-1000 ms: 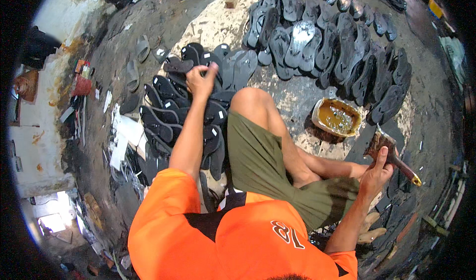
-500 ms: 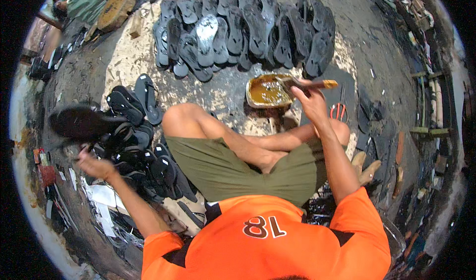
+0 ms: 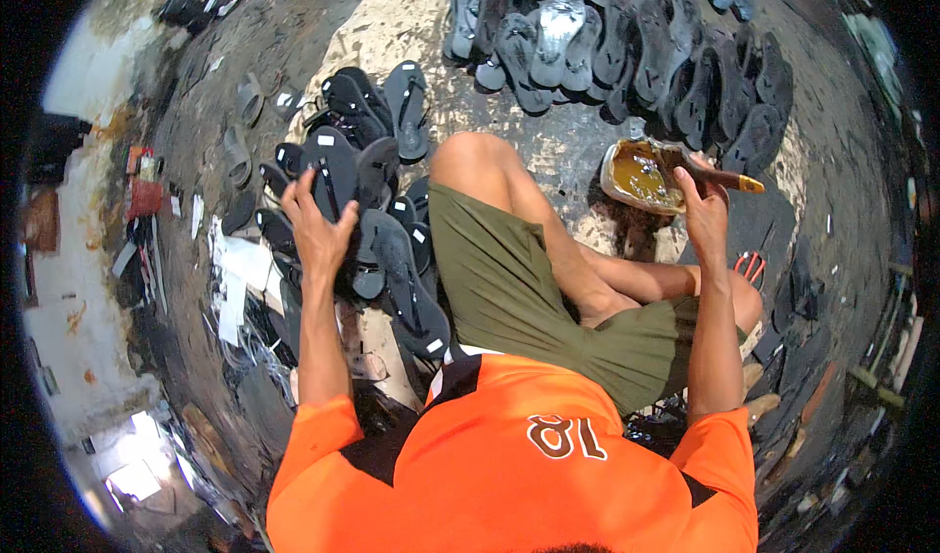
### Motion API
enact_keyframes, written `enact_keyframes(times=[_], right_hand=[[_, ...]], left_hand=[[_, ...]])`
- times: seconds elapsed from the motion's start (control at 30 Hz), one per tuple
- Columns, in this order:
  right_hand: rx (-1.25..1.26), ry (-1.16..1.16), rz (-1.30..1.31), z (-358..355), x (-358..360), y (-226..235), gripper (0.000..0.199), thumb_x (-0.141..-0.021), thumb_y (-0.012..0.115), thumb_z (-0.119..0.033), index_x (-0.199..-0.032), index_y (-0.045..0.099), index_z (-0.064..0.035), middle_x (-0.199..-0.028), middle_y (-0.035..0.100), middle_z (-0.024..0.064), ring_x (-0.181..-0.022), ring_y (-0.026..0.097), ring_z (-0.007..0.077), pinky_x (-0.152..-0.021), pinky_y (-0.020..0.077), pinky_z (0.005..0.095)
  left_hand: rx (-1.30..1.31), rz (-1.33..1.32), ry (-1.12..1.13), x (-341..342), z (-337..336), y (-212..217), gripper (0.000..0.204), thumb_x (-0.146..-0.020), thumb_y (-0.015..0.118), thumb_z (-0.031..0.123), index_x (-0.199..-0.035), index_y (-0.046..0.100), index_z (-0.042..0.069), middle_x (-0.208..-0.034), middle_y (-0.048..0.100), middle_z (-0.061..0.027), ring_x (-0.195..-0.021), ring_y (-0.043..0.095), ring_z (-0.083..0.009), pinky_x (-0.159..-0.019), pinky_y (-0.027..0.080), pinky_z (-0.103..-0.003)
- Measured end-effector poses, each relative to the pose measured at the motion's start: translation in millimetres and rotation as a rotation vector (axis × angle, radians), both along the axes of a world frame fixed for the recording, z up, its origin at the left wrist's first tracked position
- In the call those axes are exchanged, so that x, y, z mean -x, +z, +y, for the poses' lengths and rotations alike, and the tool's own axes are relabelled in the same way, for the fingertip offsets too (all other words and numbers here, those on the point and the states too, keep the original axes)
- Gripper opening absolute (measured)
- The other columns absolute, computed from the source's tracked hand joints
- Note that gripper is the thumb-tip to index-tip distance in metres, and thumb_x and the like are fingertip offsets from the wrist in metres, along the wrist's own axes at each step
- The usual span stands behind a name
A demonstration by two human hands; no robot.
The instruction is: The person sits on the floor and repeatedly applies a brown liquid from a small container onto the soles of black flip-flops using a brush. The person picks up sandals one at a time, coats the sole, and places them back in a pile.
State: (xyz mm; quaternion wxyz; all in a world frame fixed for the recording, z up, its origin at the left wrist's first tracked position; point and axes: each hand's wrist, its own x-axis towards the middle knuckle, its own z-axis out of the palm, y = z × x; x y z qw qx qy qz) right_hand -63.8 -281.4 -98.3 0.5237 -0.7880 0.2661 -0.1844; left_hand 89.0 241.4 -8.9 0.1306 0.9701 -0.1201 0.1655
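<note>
In the head view, the left hand point(image 3: 315, 228) grips one black sandal point(image 3: 333, 176) above a pile of about ten sandals point(image 3: 387, 249). The right hand point(image 3: 703, 210) is clamped on one brush point(image 3: 713, 173), over one glue tin point(image 3: 641, 176). Bare floor point(image 3: 578, 142) lies between.

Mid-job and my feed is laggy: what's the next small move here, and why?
Probably lift the sandal off the pile toward the lap. The left hand grips it, while the right hand holds the brush over the glue tin, so the brush looks ready.
</note>
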Motion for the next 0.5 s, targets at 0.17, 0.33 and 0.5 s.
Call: enact_keyframes(times=[0.17, 0.33, 0.5], right_hand=[[0.086, -0.013, 0.517, -8, 4, 11, 0.036, -0.090, 0.071, -0.028, -0.116, 0.068, -0.0034, -0.106, 0.071, 0.0082, -0.096, 0.064, 0.0145, -0.089, 0.0485, 0.0310], [0.381, 0.102, 0.376, -13, -13, -38, 0.033, -0.084, 0.072, -0.036, -0.102, 0.072, -0.0084, -0.102, 0.069, 0.0178, -0.096, 0.065, 0.0370, -0.084, 0.0499, 0.0441], [0.446, 0.056, 0.040, -20, -4, -39, 0.028, -0.079, 0.076, -0.029, -0.102, 0.073, -0.0134, -0.097, 0.070, 0.0166, -0.097, 0.065, 0.0337, -0.085, 0.0501, 0.0447]], left_hand=[[1.187, 0.866, -0.063, 35, -17, -2, 0.063, -0.086, 0.070, 0.024, -0.138, 0.048, -0.003, -0.123, 0.059, -0.0125, -0.092, 0.062, -0.0136, -0.080, 0.049, -0.025], [0.617, 0.305, -0.234, 70, -101, -21, 0.059, -0.084, 0.076, 0.016, -0.136, 0.053, 0.000, -0.136, 0.056, -0.0136, -0.127, 0.049, -0.0274, -0.110, 0.033, -0.038], [0.416, 0.234, -0.381, 79, -110, -28, 0.059, -0.085, 0.071, 0.012, -0.139, 0.050, 0.001, -0.147, 0.044, -0.0190, -0.135, 0.042, -0.0324, -0.114, 0.027, -0.041]])
